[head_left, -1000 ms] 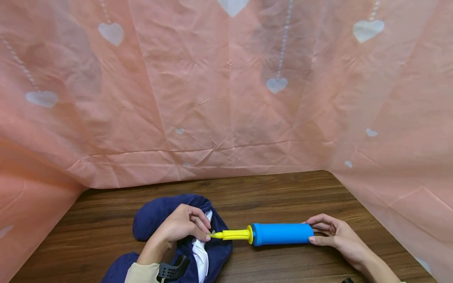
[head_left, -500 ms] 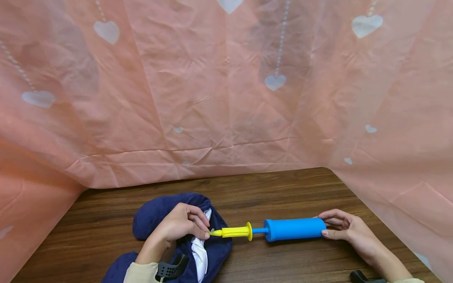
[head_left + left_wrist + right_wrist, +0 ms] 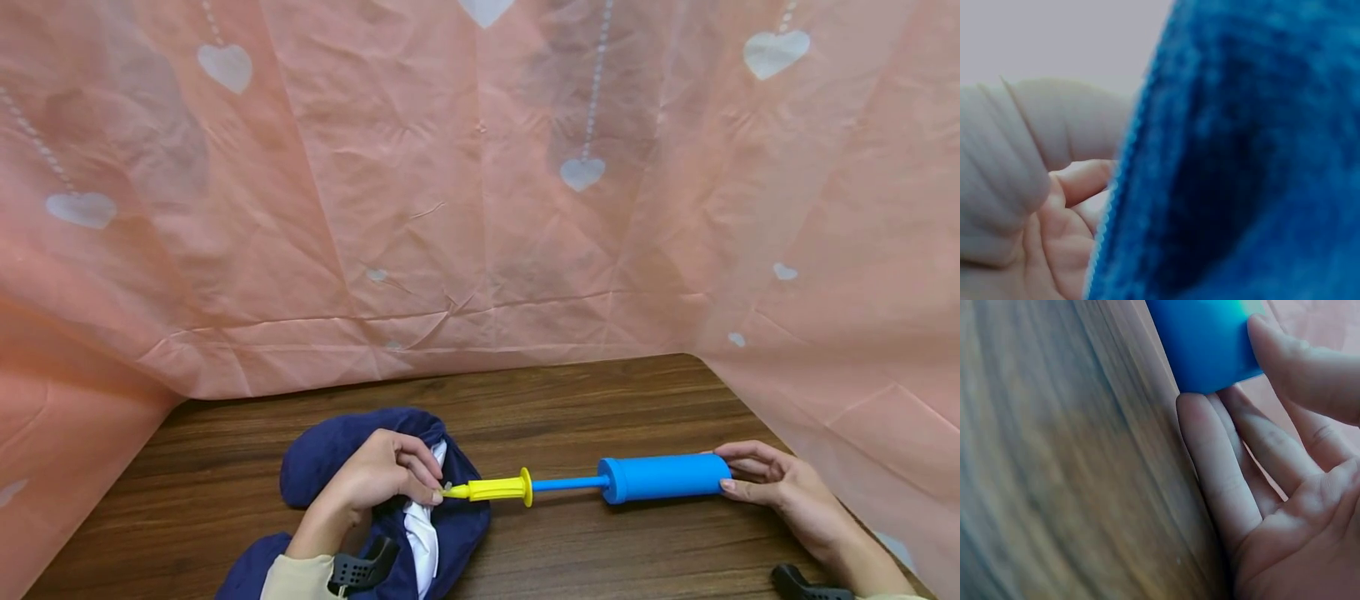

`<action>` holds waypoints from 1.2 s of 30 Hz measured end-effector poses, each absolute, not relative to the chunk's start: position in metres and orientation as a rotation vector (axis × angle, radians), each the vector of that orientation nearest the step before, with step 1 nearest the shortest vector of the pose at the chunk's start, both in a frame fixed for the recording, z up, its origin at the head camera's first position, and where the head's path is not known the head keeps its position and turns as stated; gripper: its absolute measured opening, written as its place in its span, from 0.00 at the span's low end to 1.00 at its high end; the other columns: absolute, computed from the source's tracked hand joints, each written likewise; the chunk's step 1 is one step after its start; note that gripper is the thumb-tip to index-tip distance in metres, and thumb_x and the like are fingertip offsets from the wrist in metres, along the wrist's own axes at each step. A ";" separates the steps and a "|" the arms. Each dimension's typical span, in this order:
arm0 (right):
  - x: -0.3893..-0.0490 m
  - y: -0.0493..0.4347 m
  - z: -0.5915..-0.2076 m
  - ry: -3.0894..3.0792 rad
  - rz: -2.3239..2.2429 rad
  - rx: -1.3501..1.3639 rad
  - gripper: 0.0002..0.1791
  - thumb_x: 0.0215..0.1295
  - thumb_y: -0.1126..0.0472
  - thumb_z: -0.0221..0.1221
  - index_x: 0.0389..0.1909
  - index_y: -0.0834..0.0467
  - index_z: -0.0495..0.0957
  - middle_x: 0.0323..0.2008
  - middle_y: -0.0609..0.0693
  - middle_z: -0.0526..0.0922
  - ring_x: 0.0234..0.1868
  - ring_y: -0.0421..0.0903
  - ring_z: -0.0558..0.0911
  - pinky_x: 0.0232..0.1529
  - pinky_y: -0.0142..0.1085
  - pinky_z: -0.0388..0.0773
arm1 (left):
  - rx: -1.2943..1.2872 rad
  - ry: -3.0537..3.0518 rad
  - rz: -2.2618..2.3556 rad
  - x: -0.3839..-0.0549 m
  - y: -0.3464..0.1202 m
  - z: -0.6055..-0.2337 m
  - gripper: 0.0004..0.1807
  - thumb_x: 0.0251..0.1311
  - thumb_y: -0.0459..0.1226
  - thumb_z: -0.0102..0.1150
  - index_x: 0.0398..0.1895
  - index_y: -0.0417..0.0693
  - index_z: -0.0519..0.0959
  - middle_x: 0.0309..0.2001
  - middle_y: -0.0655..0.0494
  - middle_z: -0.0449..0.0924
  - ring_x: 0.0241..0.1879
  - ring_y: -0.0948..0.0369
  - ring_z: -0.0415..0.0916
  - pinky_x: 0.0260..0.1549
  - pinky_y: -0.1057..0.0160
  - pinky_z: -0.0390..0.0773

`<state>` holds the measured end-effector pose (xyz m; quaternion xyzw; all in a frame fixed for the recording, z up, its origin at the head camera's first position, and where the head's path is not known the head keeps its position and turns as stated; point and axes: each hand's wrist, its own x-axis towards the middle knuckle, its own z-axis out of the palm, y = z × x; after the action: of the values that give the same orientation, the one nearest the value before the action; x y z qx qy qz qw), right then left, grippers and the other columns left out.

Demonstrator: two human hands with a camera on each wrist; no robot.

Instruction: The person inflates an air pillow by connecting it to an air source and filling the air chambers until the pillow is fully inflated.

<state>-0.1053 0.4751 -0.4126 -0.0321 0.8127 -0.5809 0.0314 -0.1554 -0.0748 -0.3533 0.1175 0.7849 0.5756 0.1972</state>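
A hand air pump with a blue barrel [image 3: 666, 479] and a yellow nozzle end [image 3: 498, 489] lies across the middle of the head view, its thin blue rod [image 3: 570, 483] showing between the two. My left hand [image 3: 382, 475] pinches the nozzle's tip beside a small clear valve. That valve is at the opening of a navy U-shaped neck pillow [image 3: 330, 454], where white lining [image 3: 422, 546] shows. In the left wrist view blurred blue fabric [image 3: 1260, 150] hides the fingertips. With thumb and fingers, my right hand [image 3: 780, 487] holds the barrel's far right end.
The dark wood-grain table [image 3: 570, 400] carries everything. A pink curtain [image 3: 480, 208] with white hearts encloses its back and sides. A black wrist strap [image 3: 365, 568] sits at the left sleeve, and another black device [image 3: 806, 583] at the right wrist.
My right hand has drawn the blue barrel to the right, away from the yellow end, so the rod, hidden at first, is now exposed. The left hand and pillow stay almost in place.
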 end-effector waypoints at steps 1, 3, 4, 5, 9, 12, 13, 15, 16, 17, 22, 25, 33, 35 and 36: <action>-0.105 0.473 -0.412 2.504 -1.788 -0.098 0.20 0.75 0.69 0.62 0.64 0.52 0.81 0.51 0.30 0.90 0.48 0.35 0.88 0.45 0.31 0.82 | 0.327 2.197 1.613 -0.156 -0.075 -0.353 0.15 0.45 0.25 0.82 0.38 0.35 0.88 0.30 0.51 0.92 0.30 0.59 0.89 0.33 0.64 0.85; -0.105 0.467 -0.412 2.500 -1.782 -0.094 0.20 0.75 0.69 0.63 0.64 0.53 0.81 0.51 0.30 0.90 0.49 0.35 0.87 0.45 0.31 0.82 | 0.318 2.199 1.618 -0.156 -0.076 -0.354 0.15 0.44 0.25 0.82 0.38 0.35 0.89 0.30 0.50 0.92 0.30 0.58 0.89 0.33 0.64 0.85; -0.105 0.464 -0.412 2.499 -1.769 -0.102 0.20 0.75 0.69 0.63 0.65 0.53 0.81 0.51 0.29 0.89 0.49 0.35 0.87 0.46 0.31 0.82 | 0.315 2.204 1.618 -0.156 -0.076 -0.354 0.15 0.45 0.25 0.82 0.38 0.36 0.89 0.30 0.50 0.92 0.30 0.58 0.89 0.33 0.64 0.85; -0.106 0.460 -0.413 2.502 -1.757 -0.112 0.20 0.75 0.68 0.63 0.65 0.53 0.80 0.51 0.29 0.89 0.49 0.34 0.87 0.46 0.31 0.82 | 0.314 2.206 1.619 -0.156 -0.077 -0.354 0.15 0.45 0.25 0.82 0.38 0.36 0.89 0.31 0.50 0.92 0.30 0.58 0.89 0.33 0.63 0.86; -0.109 0.442 -0.413 2.501 -1.747 -0.163 0.20 0.73 0.68 0.65 0.64 0.58 0.80 0.51 0.29 0.89 0.50 0.32 0.86 0.47 0.30 0.82 | 0.321 2.216 1.622 -0.155 -0.078 -0.354 0.15 0.45 0.25 0.82 0.38 0.36 0.88 0.31 0.50 0.92 0.31 0.58 0.89 0.34 0.63 0.86; -0.112 0.432 -0.412 2.501 -1.760 -0.208 0.19 0.72 0.69 0.66 0.62 0.61 0.79 0.51 0.31 0.89 0.52 0.30 0.86 0.48 0.28 0.82 | 0.330 2.220 1.621 -0.156 -0.077 -0.353 0.15 0.45 0.25 0.82 0.38 0.36 0.88 0.31 0.50 0.92 0.31 0.58 0.89 0.34 0.64 0.85; -0.112 0.429 -0.412 2.494 -1.767 -0.219 0.19 0.72 0.69 0.66 0.62 0.61 0.79 0.51 0.31 0.90 0.52 0.31 0.86 0.48 0.29 0.82 | 0.333 2.222 1.619 -0.156 -0.077 -0.353 0.15 0.45 0.25 0.82 0.38 0.36 0.88 0.30 0.50 0.92 0.31 0.58 0.89 0.33 0.64 0.85; -0.112 0.423 -0.411 2.488 -1.768 -0.236 0.19 0.71 0.69 0.66 0.61 0.62 0.79 0.51 0.32 0.90 0.52 0.30 0.86 0.48 0.28 0.82 | 0.333 2.225 1.617 -0.156 -0.076 -0.353 0.15 0.44 0.25 0.82 0.37 0.36 0.88 0.30 0.50 0.92 0.30 0.58 0.89 0.33 0.64 0.85; -0.112 0.421 -0.410 2.483 -1.765 -0.242 0.19 0.71 0.69 0.66 0.61 0.63 0.79 0.51 0.32 0.89 0.52 0.30 0.86 0.48 0.28 0.82 | 0.332 2.225 1.616 -0.156 -0.075 -0.352 0.15 0.44 0.25 0.82 0.37 0.36 0.88 0.30 0.50 0.92 0.30 0.59 0.89 0.33 0.64 0.85; -0.112 0.418 -0.410 2.477 -1.766 -0.241 0.20 0.71 0.69 0.67 0.61 0.64 0.78 0.51 0.32 0.90 0.52 0.30 0.86 0.48 0.29 0.82 | 0.331 2.224 1.615 -0.156 -0.075 -0.352 0.15 0.44 0.25 0.82 0.37 0.36 0.88 0.30 0.50 0.92 0.30 0.59 0.89 0.33 0.64 0.85; -0.113 0.401 -0.408 2.440 -1.763 -0.212 0.23 0.70 0.66 0.69 0.63 0.66 0.77 0.51 0.33 0.89 0.54 0.30 0.85 0.50 0.30 0.83 | 0.312 2.223 1.621 -0.154 -0.076 -0.352 0.15 0.44 0.24 0.82 0.37 0.35 0.88 0.30 0.50 0.92 0.30 0.58 0.89 0.32 0.64 0.85; -0.114 0.392 -0.408 2.422 -1.772 -0.206 0.25 0.69 0.64 0.70 0.63 0.67 0.76 0.52 0.35 0.89 0.54 0.31 0.85 0.51 0.30 0.83 | 0.310 2.229 1.621 -0.154 -0.076 -0.352 0.15 0.44 0.24 0.82 0.37 0.35 0.88 0.30 0.49 0.92 0.30 0.58 0.89 0.32 0.64 0.85; -0.112 0.381 -0.409 2.410 -1.803 -0.269 0.24 0.69 0.67 0.69 0.63 0.69 0.76 0.51 0.36 0.90 0.53 0.32 0.87 0.49 0.31 0.85 | 0.328 2.228 1.622 -0.154 -0.076 -0.352 0.16 0.43 0.25 0.83 0.37 0.35 0.88 0.30 0.49 0.92 0.30 0.58 0.89 0.32 0.64 0.85; -0.113 0.380 -0.409 2.408 -1.804 -0.266 0.24 0.70 0.67 0.69 0.63 0.69 0.75 0.51 0.35 0.90 0.53 0.33 0.87 0.49 0.31 0.85 | 0.322 2.231 1.619 -0.154 -0.076 -0.352 0.16 0.43 0.25 0.83 0.37 0.36 0.88 0.30 0.49 0.92 0.30 0.58 0.90 0.32 0.64 0.85; -0.113 0.380 -0.409 2.405 -1.805 -0.265 0.25 0.70 0.67 0.69 0.63 0.70 0.75 0.51 0.35 0.90 0.53 0.33 0.87 0.49 0.31 0.85 | 0.319 2.232 1.619 -0.154 -0.077 -0.352 0.16 0.43 0.25 0.83 0.37 0.36 0.88 0.30 0.49 0.92 0.30 0.58 0.90 0.32 0.64 0.85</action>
<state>-0.1131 0.3800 -0.4086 -0.0876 0.7952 -0.5968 0.0615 -0.1540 -0.0765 -0.3516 0.1129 0.7908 0.5734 0.1820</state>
